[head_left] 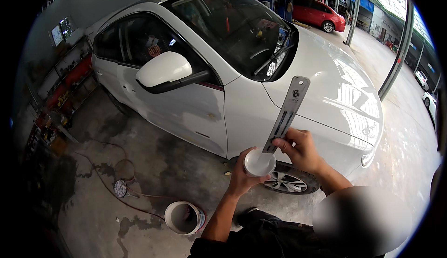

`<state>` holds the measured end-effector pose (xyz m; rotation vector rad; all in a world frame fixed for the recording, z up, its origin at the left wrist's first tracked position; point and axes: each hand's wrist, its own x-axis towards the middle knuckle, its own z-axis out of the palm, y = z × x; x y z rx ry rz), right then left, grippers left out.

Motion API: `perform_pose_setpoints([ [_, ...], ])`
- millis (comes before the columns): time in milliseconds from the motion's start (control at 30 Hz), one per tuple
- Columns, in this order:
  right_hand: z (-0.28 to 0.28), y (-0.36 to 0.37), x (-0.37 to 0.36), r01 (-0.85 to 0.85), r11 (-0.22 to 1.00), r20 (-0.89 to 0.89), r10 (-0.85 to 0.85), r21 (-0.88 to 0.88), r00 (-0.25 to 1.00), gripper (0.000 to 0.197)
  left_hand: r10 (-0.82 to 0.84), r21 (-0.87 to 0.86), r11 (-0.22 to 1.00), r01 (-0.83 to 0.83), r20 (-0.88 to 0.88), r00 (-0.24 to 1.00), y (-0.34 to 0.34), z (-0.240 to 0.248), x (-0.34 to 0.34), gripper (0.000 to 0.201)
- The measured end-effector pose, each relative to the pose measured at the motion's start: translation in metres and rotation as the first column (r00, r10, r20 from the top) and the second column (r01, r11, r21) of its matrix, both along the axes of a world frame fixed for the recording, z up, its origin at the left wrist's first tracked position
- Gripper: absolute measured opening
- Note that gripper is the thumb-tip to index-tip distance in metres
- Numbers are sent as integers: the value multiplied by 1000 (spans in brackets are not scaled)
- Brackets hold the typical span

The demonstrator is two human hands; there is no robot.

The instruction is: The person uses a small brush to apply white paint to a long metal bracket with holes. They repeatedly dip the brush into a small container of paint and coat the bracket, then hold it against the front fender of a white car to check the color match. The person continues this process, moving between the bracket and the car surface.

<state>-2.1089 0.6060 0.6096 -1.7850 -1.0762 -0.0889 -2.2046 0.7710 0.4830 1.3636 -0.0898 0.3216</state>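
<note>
My left hand (240, 178) is wrapped round a small round cup (247, 159) that holds white liquid (260, 163). In my right hand (301, 152) is a flat metal mixing stick (287, 107) with dark markings and a hole at its upper end. The stick leans up and to the right, and its lower end reaches into the cup; how deep it dips I cannot tell. Both hands are held above the front wheel (291, 181) of a white car (253, 107). Dull grey patches show on the car's front door (186, 113).
A bucket (167, 218) stands on the concrete floor, with a reddish hose (104, 186) trailing past it. The door mirror (165, 71) sticks out at the left. Cluttered shelves (60, 95) line the left wall. A red car (319, 13) is parked behind, near metal posts (398, 55).
</note>
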Motion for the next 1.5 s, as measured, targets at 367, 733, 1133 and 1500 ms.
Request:
perform_pose_setpoints([
  [367,-6,95,81,301,953,-109,-296,32,949,14,-119,93,989,116,36,992,112,-21,116,92],
  [733,-58,163,109,506,858,-33,-511,-88,859,13,-504,9,864,504,40,863,182,-57,196,88],
  [1133,-72,185,126,597,795,-22,-602,-108,798,16,-524,-70,851,521,-28,852,191,-56,213,90],
  [1500,-23,155,198,522,844,-325,-463,122,825,32,-364,-55,930,362,-18,931,185,-51,212,88],
])
